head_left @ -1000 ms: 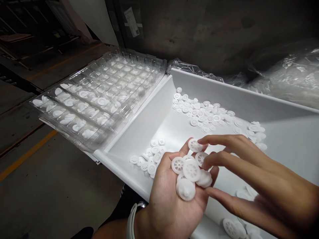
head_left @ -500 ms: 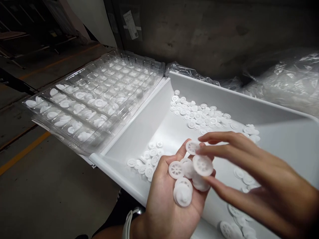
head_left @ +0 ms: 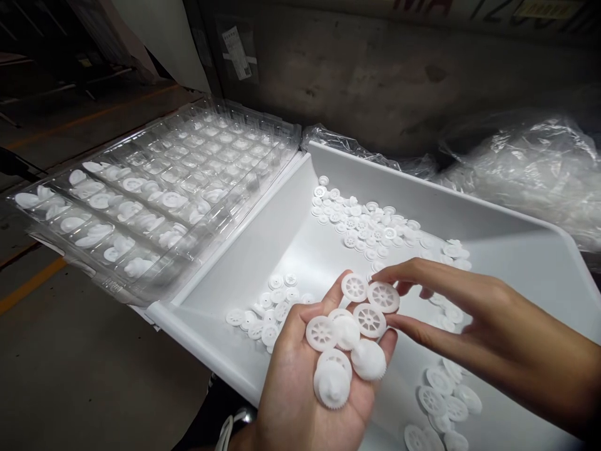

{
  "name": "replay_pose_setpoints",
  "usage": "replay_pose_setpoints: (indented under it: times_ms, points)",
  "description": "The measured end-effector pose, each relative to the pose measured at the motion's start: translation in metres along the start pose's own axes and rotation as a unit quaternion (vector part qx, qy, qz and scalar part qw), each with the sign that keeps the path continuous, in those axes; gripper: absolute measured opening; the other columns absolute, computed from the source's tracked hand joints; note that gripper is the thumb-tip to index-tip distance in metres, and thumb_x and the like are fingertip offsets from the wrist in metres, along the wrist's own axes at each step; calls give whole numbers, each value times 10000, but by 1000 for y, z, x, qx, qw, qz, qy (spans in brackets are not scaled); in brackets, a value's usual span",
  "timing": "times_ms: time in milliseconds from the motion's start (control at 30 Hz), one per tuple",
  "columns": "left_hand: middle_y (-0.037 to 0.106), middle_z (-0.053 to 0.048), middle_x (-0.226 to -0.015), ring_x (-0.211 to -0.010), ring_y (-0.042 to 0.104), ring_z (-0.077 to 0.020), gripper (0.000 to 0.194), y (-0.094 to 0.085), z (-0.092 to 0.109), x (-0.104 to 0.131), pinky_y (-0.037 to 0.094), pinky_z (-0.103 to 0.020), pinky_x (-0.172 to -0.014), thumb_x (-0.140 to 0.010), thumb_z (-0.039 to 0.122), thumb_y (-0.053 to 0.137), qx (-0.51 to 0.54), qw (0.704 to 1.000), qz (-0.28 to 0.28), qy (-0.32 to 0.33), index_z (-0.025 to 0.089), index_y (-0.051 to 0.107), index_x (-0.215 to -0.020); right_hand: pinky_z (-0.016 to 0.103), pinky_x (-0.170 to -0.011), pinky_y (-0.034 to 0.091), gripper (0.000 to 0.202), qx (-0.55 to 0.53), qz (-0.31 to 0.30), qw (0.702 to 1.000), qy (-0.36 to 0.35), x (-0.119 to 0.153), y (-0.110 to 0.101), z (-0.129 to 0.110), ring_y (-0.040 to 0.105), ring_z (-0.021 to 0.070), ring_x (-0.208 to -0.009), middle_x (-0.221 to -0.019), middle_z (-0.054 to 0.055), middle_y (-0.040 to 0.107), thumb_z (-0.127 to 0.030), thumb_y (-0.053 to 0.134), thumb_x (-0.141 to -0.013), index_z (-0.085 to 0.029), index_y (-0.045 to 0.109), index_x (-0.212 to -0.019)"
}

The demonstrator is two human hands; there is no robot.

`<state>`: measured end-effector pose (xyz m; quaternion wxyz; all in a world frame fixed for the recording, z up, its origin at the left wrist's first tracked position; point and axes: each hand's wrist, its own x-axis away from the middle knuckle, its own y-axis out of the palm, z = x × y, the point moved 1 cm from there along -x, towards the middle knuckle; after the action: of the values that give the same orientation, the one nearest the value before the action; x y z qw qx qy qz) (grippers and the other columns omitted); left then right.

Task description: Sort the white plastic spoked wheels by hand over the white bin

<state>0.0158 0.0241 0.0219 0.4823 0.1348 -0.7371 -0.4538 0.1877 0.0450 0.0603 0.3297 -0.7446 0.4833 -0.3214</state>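
Note:
My left hand (head_left: 300, 382) is palm up over the bin, cradling several white plastic gears (head_left: 322, 333). Some lie flat with spoked faces showing; others have a stepped cone-shaped hub upward. My right hand (head_left: 483, 319) comes in from the right, with thumb and forefinger at the edges of one spoked gear (head_left: 383, 297) above the left fingertips. Below both hands is a light grey bin (head_left: 277, 232) with more loose gears in separate heaps: one at the back (head_left: 375, 219), one on the left (head_left: 267, 307), one at the right front (head_left: 441, 401).
A clear compartment tray (head_left: 154, 169) stands left of the bin, white parts filling its nearer pockets. Crumpled clear plastic (head_left: 530, 175) lies behind the bin on the right. A dark panel (head_left: 347, 81) rises at the back. Yellow lines mark the floor (head_left: 94, 351).
My right fingers have shifted a gear toward the left fingertips, and the gears in my left palm are more spread out. The view has turned slightly right.

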Motion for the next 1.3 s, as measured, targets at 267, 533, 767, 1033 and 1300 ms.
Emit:
replay_pose_setpoints:
  times_ms: [267,533,767,1033,1300]
  points:
    - [727,-52,-960,-820,696,-157,298,2,0,-1,553,-262,-739,-833,215,520,25,999,18,-23,161,665,-1087,265,-915,519,295,93,51,985,-139,10,-1,-22,558,196,-1177,-1281,-27,543,-369,545,-1007,-395,472,-1291]
    - [605,-63,-892,-795,625,-155,221,-5,-4,-7,468,-220,-684,-854,214,495,104,991,-60,-58,125,618,-1014,345,-884,526,254,111,77,967,-217,2,27,-16,515,212,-1196,-1326,27,500,-348,504,-1012,-290,534,-1257]
    - [506,-66,-928,-786,542,-108,174,-7,-4,-7,431,-172,-683,-883,225,495,118,985,-106,-64,93,584,-954,469,-887,514,300,114,50,960,-250,2,31,-13,480,265,-1233,-1385,40,464,-310,452,-1028,-315,527,-1319]
    - [525,-93,-980,-816,539,-101,178,-6,-3,-7,421,-156,-682,-893,197,462,105,983,-130,-78,76,585,-936,407,-860,571,333,132,33,960,-245,6,28,-17,490,258,-1235,-1404,29,443,-314,465,-1021,-352,496,-1350]
    - [539,-63,-876,-704,556,-86,162,0,-1,-6,439,-161,-627,-873,190,468,142,978,-120,-94,74,581,-876,373,-866,599,339,116,36,964,-235,5,28,-19,500,240,-1230,-1399,15,461,-311,478,-1022,-333,482,-1361]
